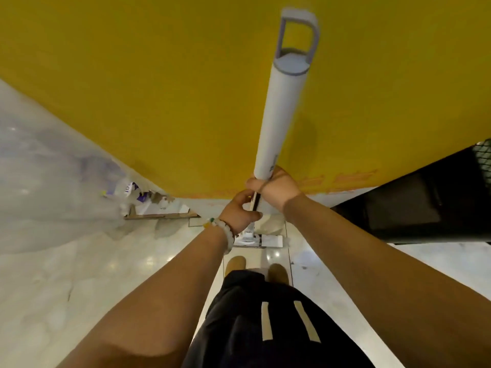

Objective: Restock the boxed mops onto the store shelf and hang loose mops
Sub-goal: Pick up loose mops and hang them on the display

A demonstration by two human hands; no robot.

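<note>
At far left, torn cardboard packaging [162, 208] lies on the floor [79, 274] against the yellow wall [159, 88]. The left hand [240, 211] is curled round the thin lower shaft of the loose mop [281, 112], the right hand [273, 185] closed just above it at the base of the thick white handle. The mop stands upright, head [259, 240] on the floor. It looks readied for hanging; next, lift it so the top loop [297, 35] meets a hook, none in view
</note>
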